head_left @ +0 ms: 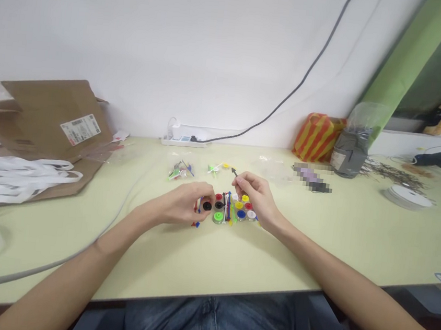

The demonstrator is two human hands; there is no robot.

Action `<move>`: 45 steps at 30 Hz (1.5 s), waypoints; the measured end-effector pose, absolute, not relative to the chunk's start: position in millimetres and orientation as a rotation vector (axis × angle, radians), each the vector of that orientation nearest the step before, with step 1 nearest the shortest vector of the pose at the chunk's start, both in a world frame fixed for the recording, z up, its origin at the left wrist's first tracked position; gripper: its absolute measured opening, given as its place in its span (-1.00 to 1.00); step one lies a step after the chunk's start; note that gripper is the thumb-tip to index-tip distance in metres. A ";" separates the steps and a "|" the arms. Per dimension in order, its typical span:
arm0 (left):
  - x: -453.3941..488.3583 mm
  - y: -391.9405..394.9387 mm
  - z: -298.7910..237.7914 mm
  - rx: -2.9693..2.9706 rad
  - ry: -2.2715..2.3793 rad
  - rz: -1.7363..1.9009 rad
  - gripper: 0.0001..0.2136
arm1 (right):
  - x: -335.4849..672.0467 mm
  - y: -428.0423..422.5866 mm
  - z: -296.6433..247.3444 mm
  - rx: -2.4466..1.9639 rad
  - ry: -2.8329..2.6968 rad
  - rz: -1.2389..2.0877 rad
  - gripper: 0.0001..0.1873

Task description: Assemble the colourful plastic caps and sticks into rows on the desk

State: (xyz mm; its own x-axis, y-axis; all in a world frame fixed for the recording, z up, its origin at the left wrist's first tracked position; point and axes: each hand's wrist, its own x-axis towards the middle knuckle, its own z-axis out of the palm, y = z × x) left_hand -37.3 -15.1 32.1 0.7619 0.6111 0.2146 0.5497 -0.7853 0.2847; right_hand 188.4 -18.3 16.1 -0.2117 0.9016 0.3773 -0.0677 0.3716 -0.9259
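My left hand (180,204) hovers at the left end of a small clear plastic board (228,209) set with round caps in black, red, green, yellow, blue and white. Its fingertips pinch a thin blue-tipped stick (199,210), partly hidden by the fingers. My right hand (255,196) rests just above the board's right side and pinches a small dark pin (234,172) that points up and to the left. Several coloured sticks lie across the board among the caps. Part of the board is hidden under my hands.
Small plastic bags of coloured parts (181,171) lie just beyond my hands. A power strip (181,139) stands at the wall. Cardboard and white straps (14,177) sit at the left. A grey bag (351,152), striped bag (317,138) and white tape roll (407,197) stand at the right.
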 end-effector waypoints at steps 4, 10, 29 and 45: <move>-37.3 -18.5 29.1 2.745 0.931 0.343 -0.84 | 188.1 -19.2 17.5 -0.804 -1.509 1.090 -0.70; -34.4 -20.1 28.9 2.759 0.927 0.310 -0.85 | 188.0 -19.7 17.6 -0.807 -1.517 1.085 -0.69; -37.1 -16.8 22.4 2.733 0.910 0.385 -0.93 | 188.1 -20.7 19.3 -0.805 -1.555 1.066 -0.63; -31.5 -16.9 29.5 2.842 0.958 0.510 -0.65 | 187.5 -14.4 12.0 -0.858 -1.615 1.040 -0.61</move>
